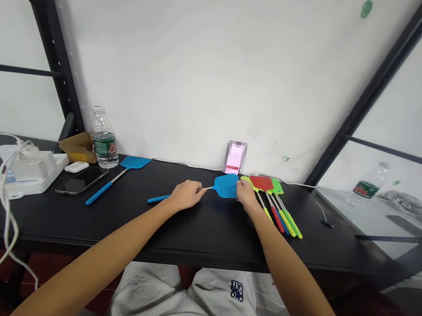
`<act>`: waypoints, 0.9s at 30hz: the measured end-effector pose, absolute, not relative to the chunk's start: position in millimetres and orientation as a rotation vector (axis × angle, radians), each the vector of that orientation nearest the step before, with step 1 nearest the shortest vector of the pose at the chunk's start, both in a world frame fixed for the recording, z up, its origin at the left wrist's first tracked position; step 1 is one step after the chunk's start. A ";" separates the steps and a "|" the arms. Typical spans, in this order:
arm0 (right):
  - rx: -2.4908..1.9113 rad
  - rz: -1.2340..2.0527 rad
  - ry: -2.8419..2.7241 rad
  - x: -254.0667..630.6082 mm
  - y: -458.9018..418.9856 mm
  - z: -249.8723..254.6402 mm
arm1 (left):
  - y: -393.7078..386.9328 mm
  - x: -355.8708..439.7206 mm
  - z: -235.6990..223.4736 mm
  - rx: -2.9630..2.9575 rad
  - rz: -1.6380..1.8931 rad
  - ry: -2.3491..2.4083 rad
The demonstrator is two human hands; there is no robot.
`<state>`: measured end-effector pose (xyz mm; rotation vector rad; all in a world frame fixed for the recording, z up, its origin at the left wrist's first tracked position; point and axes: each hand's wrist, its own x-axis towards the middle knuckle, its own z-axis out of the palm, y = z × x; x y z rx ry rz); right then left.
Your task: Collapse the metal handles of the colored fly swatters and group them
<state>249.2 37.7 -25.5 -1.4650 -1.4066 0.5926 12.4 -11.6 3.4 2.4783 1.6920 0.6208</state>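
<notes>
One blue fly swatter [225,185] is being held up in both hands: the left hand [187,195] is clenching its thin shaft, the right hand [247,195] is pinching its mesh head, right beside a bunch of colored swatters [261,183], while another blue swatter [135,163] is lying farther left on the black table [198,232].

Count, desk [198,232]: fly swatters about seven. Blue, two: one lying loose [135,164], one [226,185] between left hand [187,195] and right hand [246,195], hands two. Overlapped stack [267,185] about five, exact number unclear. Water bottles two: one on desk [104,140], one [367,184] beyond it at right. Smartphone [80,179] one. Upright pixelated item [234,158] one.
</notes>
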 end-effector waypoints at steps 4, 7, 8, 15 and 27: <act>-1.463 0.741 -1.325 245.2 31.8 -20.8 | -12.6 12.8 4.0 2.493 0.616 1.700; -1.469 0.801 -1.291 242.4 27.6 -17.2 | -13.9 13.6 5.0 2.495 0.615 1.708; -1.472 0.805 -1.290 241.9 26.7 -16.4 | -14.2 13.9 5.3 2.496 0.615 1.710; -1.460 0.762 -1.325 242.9 24.7 -14.4 | -15.6 14.0 6.2 2.506 0.596 1.697; -1.402 0.395 -1.597 240.7 17.7 -11.1 | -16.3 12.4 3.9 2.540 0.644 1.644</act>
